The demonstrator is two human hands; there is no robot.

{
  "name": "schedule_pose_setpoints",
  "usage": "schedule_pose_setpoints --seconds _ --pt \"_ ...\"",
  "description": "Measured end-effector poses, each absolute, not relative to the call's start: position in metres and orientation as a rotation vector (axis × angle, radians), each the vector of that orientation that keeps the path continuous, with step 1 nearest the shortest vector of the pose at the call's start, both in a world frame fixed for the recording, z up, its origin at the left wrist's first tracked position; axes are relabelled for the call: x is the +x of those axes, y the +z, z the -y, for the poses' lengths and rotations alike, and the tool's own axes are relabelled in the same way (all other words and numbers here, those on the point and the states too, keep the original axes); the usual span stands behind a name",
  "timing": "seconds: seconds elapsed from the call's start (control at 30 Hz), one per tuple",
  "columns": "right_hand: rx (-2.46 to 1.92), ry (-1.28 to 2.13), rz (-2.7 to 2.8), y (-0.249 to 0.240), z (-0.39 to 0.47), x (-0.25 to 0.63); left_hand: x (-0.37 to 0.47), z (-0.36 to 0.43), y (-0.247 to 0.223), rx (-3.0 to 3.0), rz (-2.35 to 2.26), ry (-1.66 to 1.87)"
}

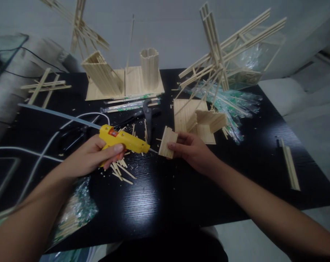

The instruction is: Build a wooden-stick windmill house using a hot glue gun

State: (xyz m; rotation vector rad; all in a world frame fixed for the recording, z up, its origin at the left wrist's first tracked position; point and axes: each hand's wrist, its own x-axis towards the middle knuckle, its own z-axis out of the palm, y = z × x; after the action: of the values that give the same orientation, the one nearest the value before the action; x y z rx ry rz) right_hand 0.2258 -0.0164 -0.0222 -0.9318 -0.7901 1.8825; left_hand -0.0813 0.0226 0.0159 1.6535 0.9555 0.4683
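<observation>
black table (165, 203) under a pale wall, finished stick builds along the top of frame. centre: left hand (85, 156), fingers clamped on yellow glue gun (123, 140), nozzle at small stick panel (168, 142) pinched in right hand (192, 149). gluing looks mid-way; loose sticks (121, 171) unused.

The glue gun (123, 140) at centre left of the frame is bright yellow with an orange trigger and an orange patch on top, and a pale translucent glue stick (58, 115) runs from its back. The small stick panel (167, 142) at centre is light tan, striped by its seams. The surface (165, 193) is black with a faint wood grain. The scissors (147, 113) above centre are black. The cable (44, 151) at left is white. The wrappers (235, 100) at upper right are clear with green print.
</observation>
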Motion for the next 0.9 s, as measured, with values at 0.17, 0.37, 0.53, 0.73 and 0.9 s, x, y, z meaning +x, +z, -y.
schedule_pose_setpoints --seconds 0.17,0.37,0.53,0.73,0.9 --pt "-0.942 1.903 0.787 -0.0219 0.0185 0.2247 -0.0824 -0.0230 0.0163 1.648 -0.964 0.443" --pt "-0.952 1.897 0.795 -0.0216 0.0187 0.2250 -0.0800 -0.0232 0.0183 1.656 -0.969 0.462" --pt "-0.949 1.908 0.803 -0.0204 0.0189 0.2249 -0.0828 -0.0239 0.0130 1.661 -0.948 0.462" --pt "-0.947 1.914 0.803 -0.0203 0.0198 0.2254 -0.0850 -0.0241 0.0107 1.688 -0.930 0.478" --pt "-0.949 1.904 0.854 -0.0194 0.0212 0.2262 -0.0833 -0.0221 0.0154 1.677 -0.971 0.474"
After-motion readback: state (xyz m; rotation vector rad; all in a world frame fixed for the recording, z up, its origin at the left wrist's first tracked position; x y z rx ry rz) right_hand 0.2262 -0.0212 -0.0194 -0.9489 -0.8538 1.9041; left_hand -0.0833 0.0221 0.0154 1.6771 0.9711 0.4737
